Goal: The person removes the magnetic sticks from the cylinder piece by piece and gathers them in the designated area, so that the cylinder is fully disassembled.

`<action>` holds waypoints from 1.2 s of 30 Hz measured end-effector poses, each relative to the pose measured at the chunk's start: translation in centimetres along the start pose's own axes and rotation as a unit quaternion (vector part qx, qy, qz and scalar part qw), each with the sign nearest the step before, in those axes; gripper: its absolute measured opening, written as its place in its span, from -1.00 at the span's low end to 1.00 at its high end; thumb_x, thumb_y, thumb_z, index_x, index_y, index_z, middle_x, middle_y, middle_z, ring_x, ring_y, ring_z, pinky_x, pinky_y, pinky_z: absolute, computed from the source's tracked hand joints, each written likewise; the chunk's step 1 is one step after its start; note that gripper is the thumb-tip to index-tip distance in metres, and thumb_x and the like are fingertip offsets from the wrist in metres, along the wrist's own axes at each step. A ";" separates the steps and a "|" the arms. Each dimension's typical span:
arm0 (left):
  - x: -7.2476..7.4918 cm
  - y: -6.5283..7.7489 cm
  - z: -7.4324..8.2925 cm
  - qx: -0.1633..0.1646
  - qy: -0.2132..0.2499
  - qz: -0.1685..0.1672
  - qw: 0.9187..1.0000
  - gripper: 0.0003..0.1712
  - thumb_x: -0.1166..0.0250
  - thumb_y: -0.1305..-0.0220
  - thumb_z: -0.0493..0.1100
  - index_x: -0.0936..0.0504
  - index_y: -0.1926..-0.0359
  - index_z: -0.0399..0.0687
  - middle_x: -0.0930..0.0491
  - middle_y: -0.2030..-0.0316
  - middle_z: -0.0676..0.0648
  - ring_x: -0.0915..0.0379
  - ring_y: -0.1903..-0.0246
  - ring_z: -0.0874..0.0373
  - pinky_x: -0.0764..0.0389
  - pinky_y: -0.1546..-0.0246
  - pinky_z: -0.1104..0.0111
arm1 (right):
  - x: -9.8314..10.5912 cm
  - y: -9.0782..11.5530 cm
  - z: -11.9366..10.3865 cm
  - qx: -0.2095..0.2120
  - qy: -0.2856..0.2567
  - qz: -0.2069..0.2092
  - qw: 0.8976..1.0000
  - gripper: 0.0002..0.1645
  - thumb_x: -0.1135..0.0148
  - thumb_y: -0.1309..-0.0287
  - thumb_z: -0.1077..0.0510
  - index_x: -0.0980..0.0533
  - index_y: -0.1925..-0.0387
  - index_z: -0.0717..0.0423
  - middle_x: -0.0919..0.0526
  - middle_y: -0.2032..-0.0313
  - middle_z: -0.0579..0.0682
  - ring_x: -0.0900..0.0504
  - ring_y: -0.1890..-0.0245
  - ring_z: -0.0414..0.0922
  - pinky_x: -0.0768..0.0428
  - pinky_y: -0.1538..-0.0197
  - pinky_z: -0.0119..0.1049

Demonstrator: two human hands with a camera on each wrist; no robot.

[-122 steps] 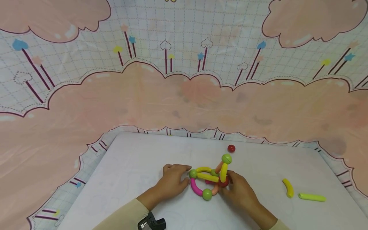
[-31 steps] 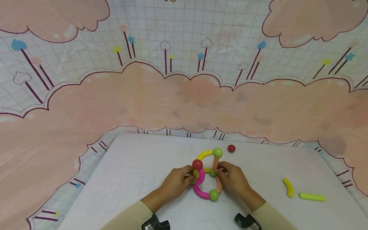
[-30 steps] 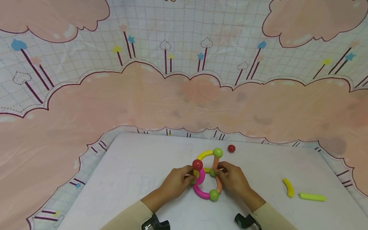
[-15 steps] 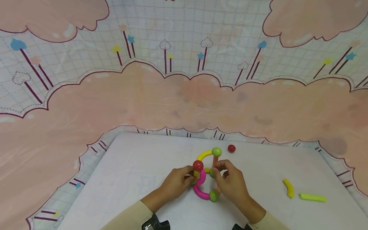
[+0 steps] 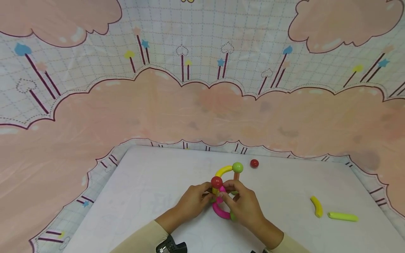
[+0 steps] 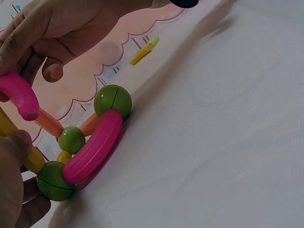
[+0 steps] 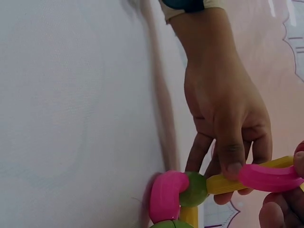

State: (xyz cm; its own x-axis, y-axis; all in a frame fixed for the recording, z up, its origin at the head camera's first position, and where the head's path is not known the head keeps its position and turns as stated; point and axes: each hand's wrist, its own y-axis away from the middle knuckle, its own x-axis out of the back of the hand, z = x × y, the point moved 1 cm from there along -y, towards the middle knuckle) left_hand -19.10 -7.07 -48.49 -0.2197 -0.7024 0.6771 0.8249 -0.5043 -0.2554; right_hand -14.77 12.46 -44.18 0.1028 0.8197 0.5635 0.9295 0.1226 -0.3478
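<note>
A toy of curved and straight magnetic sticks and balls stands on the white table. Its lower ring has green balls [image 6: 113, 102], a pink curved stick [image 6: 95, 147] and orange pieces. Above, a yellow curved stick [image 5: 224, 171] links a red ball [image 5: 216, 182] to a green ball [image 5: 237, 167]. My left hand [image 5: 194, 201] pinches the upright yellow stick [image 7: 221, 184] under the red ball. My right hand [image 5: 245, 203] pinches the upper pink curved stick [image 6: 21, 97], whose lower end shows free in the left wrist view. The right hand hides part of the ring in the head view.
A loose red ball [image 5: 254, 163] lies behind the toy. To the right lie a yellow curved stick [image 5: 316, 206] and a straight lime-green stick [image 5: 343, 216]. A patterned cloth with clouds [image 5: 196, 112] hangs behind the table [image 5: 152, 161].
Since the oldest frame the toy has turned, and the left hand has taken hold of its yellow stick. In the last half second the right hand moved left from the orange upright to the pink stick.
</note>
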 end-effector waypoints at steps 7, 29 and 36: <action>0.0 0.0 -0.1 0.000 -0.002 -0.002 1.000 -0.69 -0.34 -0.41 -0.23 -0.62 -0.13 -0.12 -0.72 -0.01 -0.05 -0.65 -0.04 0.17 -0.62 -0.01 0.41 | 0.1 -0.2 0.3 0.020 -0.010 0.007 1.000 -0.62 -0.53 -0.12 0.29 -0.63 0.08 -0.11 -0.69 0.29 -0.34 -0.63 0.31 -0.30 -0.64 0.27 -0.38; 0.1 -0.1 0.1 0.004 -0.009 -0.008 1.000 -0.70 -0.36 -0.40 -0.16 -0.62 -0.11 -0.05 -0.73 0.03 0.03 -0.64 -0.01 0.24 -0.63 -0.02 0.37 | 1.3 0.2 1.0 0.053 -0.030 0.003 0.998 -0.57 -0.46 -0.15 0.36 -0.62 -0.04 0.01 -0.65 0.22 -0.30 -0.63 0.26 -0.27 -0.68 0.14 -0.35; 0.1 -0.1 0.0 0.011 0.000 -0.011 1.000 -0.71 -0.35 -0.41 -0.13 -0.62 -0.10 -0.02 -0.73 0.03 0.05 -0.63 0.01 0.28 -0.63 0.00 0.40 | 2.8 0.6 1.8 -0.004 -0.007 0.016 1.000 -0.57 -0.59 -0.01 0.29 -0.59 0.10 0.01 -0.65 0.28 -0.28 -0.60 0.25 -0.24 -0.64 0.27 -0.39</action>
State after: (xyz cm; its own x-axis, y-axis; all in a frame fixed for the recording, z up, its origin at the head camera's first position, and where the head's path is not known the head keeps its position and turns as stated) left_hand -19.18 -7.07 -48.36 -0.2388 -0.6909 0.6823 0.8310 -0.5090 -0.2246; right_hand -14.52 15.82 -44.13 0.1271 0.8305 0.5424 0.9290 0.0920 -0.3585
